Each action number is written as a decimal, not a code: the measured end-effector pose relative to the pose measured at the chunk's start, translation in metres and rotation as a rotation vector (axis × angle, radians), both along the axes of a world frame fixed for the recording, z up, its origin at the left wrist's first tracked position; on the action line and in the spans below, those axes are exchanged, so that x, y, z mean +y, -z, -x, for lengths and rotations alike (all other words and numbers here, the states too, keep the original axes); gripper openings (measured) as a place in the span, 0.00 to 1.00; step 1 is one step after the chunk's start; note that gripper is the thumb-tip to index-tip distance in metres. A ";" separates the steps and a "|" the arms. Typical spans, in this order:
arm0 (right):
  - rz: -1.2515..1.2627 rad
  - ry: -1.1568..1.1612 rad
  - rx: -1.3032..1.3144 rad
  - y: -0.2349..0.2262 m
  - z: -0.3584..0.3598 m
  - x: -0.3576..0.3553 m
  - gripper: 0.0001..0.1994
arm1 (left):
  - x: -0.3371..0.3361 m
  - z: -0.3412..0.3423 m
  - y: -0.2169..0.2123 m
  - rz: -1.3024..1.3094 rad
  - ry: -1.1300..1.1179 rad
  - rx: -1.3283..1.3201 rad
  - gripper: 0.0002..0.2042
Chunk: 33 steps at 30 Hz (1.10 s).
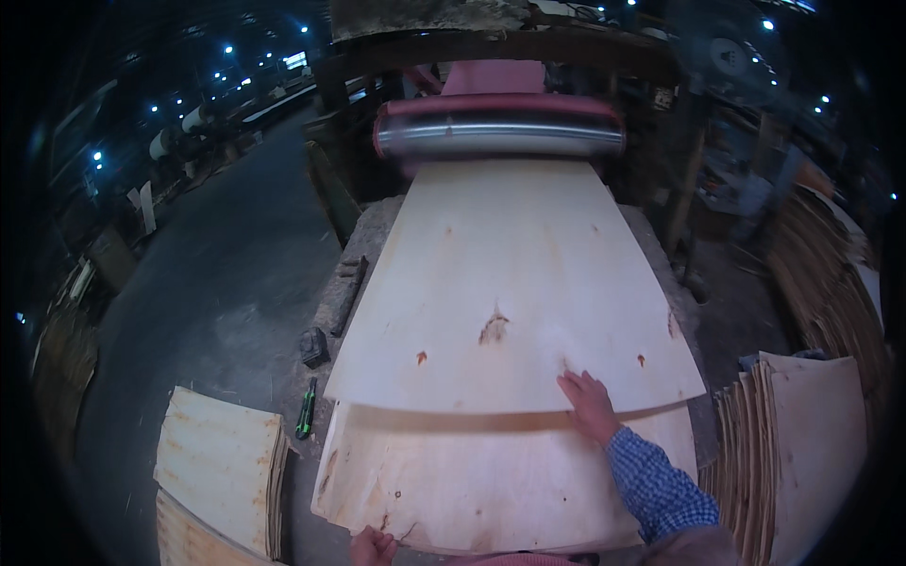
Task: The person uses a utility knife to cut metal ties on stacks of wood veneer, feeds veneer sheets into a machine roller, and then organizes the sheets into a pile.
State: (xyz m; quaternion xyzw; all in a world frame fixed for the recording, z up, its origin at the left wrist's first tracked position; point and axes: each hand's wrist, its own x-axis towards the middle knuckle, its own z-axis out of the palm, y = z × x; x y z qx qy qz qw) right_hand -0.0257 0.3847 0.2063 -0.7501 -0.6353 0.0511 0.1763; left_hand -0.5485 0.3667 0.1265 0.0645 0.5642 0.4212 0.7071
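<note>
A wide pale veneer sheet (pixel 500 274) stretches from under a shiny metal roller (pixel 500 135) toward me. Its near edge overhangs a second veneer sheet (pixel 491 462) beneath. My right hand (pixel 590 406), in a blue checked sleeve, lies on the upper sheet near that edge with its fingers stretched out. At the lower sheet's near left corner is my left hand (pixel 373 547), its fingers closed together. A thin dark sliver or crack shows just right of that hand; what the fingers pinch, if anything, is hidden.
A green and black utility knife (pixel 306 409) and a dark block (pixel 313 347) lie along the left side. Veneer stacks stand at lower left (pixel 222 462) and right (pixel 812 443). The machine's frame (pixel 500 52) spans behind the roller.
</note>
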 end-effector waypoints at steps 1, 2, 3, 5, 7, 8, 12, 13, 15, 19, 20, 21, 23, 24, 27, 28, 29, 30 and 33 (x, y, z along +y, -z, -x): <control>-0.020 -0.004 0.003 0.007 -0.010 0.020 0.35 | -0.005 -0.001 -0.001 -0.010 -0.046 0.023 0.08; -0.037 0.004 0.000 0.014 -0.020 0.037 0.35 | -0.008 -0.006 -0.009 -0.013 -0.049 0.040 0.08; -0.034 0.009 -0.012 0.023 -0.031 0.054 0.34 | -0.012 -0.011 -0.023 -0.020 -0.055 0.058 0.08; -0.032 0.014 -0.032 0.039 -0.047 0.089 0.34 | -0.014 -0.010 -0.031 -0.059 -0.044 0.057 0.08; -0.003 0.040 -0.130 0.042 -0.055 0.117 0.32 | -0.015 -0.004 -0.027 -0.118 -0.008 0.007 0.07; 0.012 0.056 -0.182 0.042 -0.059 0.127 0.31 | -0.015 -0.005 -0.026 -0.125 -0.007 -0.015 0.07; 0.209 0.301 -0.053 0.044 -0.056 0.148 0.32 | -0.016 -0.010 -0.030 -0.099 -0.045 0.001 0.07; 0.202 0.294 -0.070 0.047 -0.045 0.145 0.33 | -0.017 -0.009 -0.027 -0.080 -0.066 0.030 0.07; 0.189 0.287 -0.107 0.058 -0.020 0.126 0.33 | -0.008 0.009 0.003 -0.028 -0.112 0.028 0.11; 0.009 0.243 -0.147 0.079 0.039 0.035 0.31 | -0.005 0.010 -0.012 -0.004 -0.088 -0.002 0.12; -0.017 0.218 -0.142 0.078 0.056 0.004 0.30 | -0.009 0.011 -0.015 -0.020 -0.132 -0.040 0.15; -0.043 0.194 -0.136 0.075 0.074 -0.030 0.29 | -0.010 0.006 -0.030 -0.101 -0.103 -0.112 0.16; -0.004 0.133 -0.103 0.070 0.109 -0.095 0.29 | -0.004 -0.019 -0.074 -0.261 -0.047 -0.267 0.19; 0.017 0.102 -0.067 0.068 0.124 -0.125 0.30 | 0.002 -0.028 -0.091 -0.274 0.007 -0.213 0.19; 0.081 0.046 0.042 0.043 0.163 -0.189 0.34 | 0.018 -0.033 -0.111 -0.301 0.259 -0.086 0.18; 0.096 0.026 0.081 0.033 0.171 -0.198 0.35 | 0.029 -0.019 -0.108 -0.300 0.390 -0.060 0.18; 0.102 0.019 0.081 0.025 0.175 -0.202 0.36 | 0.035 -0.010 -0.105 -0.299 0.519 -0.032 0.18; 0.108 0.015 0.080 0.018 0.178 -0.206 0.38 | 0.036 -0.011 -0.112 -0.334 0.499 -0.074 0.19; 0.101 0.019 0.046 -0.021 0.170 -0.209 0.39 | 0.029 -0.022 -0.162 -0.453 0.499 -0.174 0.23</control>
